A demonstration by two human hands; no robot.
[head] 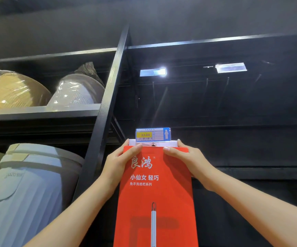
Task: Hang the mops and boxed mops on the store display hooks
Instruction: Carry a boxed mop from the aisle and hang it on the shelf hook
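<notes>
A tall red mop box [155, 196] with white print and a picture of a mop stands upright in front of me. My left hand [121, 161] grips its top left corner, thumb on the front. My right hand [188, 160] grips the top right corner the same way. The white hanging tab [172, 143] at the box's top has a round hole, and the tip of a display hook [153, 145] shows in that hole. A price tag [153, 134] reading 33.00 sits on the hook's end just above the box.
More black hooks with clear label holders [230, 67] stick out of the dark back panel above and to the right. A black upright post [106, 111] divides the bays. On the left shelves lie wrapped baskets [10, 90] and a pale blue ribbed bin [28, 189].
</notes>
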